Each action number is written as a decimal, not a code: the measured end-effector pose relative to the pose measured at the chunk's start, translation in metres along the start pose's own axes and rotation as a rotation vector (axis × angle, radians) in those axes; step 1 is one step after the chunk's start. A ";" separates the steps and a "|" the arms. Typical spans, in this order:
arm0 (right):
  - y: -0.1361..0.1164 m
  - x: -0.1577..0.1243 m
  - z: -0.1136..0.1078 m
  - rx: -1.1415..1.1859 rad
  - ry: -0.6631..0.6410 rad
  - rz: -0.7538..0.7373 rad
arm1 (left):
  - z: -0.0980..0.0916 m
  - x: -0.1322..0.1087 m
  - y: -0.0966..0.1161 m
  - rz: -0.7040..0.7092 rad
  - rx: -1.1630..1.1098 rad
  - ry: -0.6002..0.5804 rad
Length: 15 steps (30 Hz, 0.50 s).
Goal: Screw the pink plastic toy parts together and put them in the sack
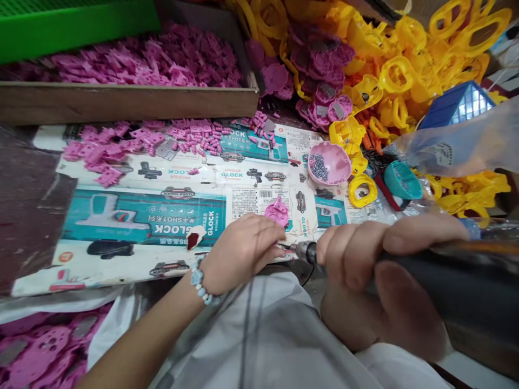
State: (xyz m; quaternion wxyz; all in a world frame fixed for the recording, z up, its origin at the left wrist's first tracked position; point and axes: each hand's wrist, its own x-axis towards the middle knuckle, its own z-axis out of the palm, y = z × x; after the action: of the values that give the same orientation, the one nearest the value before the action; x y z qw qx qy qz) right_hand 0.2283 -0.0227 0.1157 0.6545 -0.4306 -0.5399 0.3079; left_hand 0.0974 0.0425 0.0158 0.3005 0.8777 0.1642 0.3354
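The pink plastic part (277, 212), light and stiff, is best held by its edges; the left hand (242, 253) curls narrowly against it, the right hand (357, 275) gripping a rotary tool (441, 275).

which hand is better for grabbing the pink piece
Left, probably: the left hand lies right beside the pink plastic part and seems to hold nothing, while the right hand is wrapped around a black power tool.

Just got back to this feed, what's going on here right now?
The person's right hand grips a black rotary tool, its metal bit close to the fingertips of the left hand. Those fingertips are at a pink plastic part lying on printed cardboard. Just beyond, a pink bowl holds small metal pieces.
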 end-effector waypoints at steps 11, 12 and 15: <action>0.061 0.042 0.002 -0.186 0.211 0.000 | 0.012 -0.011 0.007 -0.037 0.288 -0.152; 0.063 0.042 0.003 -0.195 0.220 0.002 | 0.012 -0.011 0.007 -0.041 0.290 -0.154; 0.066 0.042 0.004 -0.190 0.235 0.020 | 0.013 -0.011 0.006 -0.053 0.283 -0.163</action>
State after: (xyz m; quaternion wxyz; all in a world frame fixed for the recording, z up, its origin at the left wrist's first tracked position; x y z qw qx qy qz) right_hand 0.2380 0.0437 0.0758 0.6665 -0.5290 -0.4817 0.2095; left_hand 0.0990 0.0269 0.0059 0.1951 0.9308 0.2081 0.2284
